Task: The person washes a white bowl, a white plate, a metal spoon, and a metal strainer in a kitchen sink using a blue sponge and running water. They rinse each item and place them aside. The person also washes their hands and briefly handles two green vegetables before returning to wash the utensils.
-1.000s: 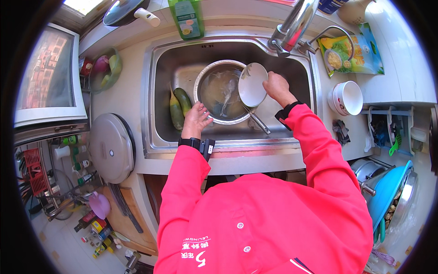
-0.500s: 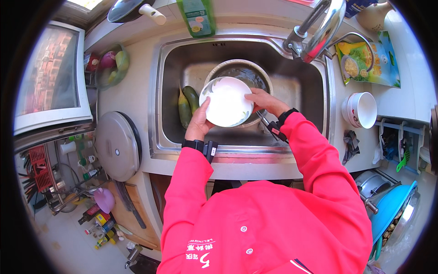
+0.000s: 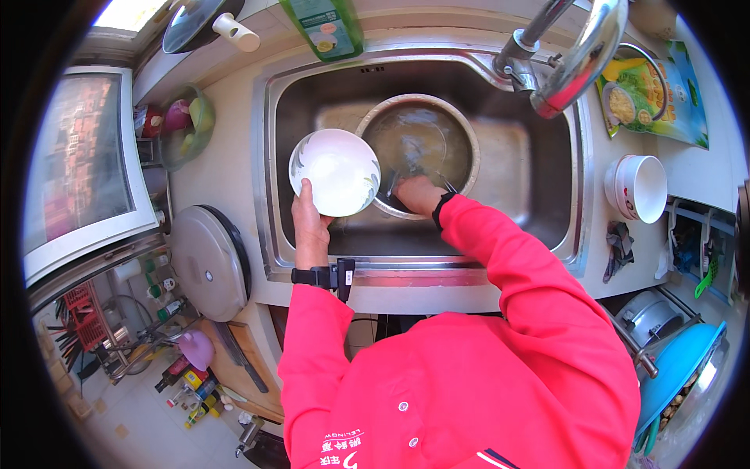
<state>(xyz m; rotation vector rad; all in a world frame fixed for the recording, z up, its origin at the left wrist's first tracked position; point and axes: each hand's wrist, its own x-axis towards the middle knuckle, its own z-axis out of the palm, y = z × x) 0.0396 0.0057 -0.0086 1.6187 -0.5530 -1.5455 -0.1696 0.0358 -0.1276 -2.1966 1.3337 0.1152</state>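
My left hand (image 3: 311, 211) grips a white bowl with a leaf pattern (image 3: 334, 168) by its lower-left edge, held over the left part of the steel sink (image 3: 516, 164). My right hand (image 3: 418, 191) is down inside a round metal basin (image 3: 466, 148) of cloudy water, its fingertips under the surface and hard to make out. A metal utensil (image 3: 449, 184) lies just beside it, partly hidden. The green vegetables at the sink's left are hidden behind the bowl.
A curved faucet (image 3: 578, 74) overhangs the back right. Stacked bowls (image 3: 647, 189), a dark cloth (image 3: 619, 246) and a food bag (image 3: 664, 98) are on the right. A large lid (image 3: 207, 262) and green container (image 3: 186, 129) are left; a green bottle (image 3: 320, 23) stands behind.
The white bowl went from my right hand into both hands, and is now in my left alone, farther left. My right hand has let go and dipped into the basin's water.
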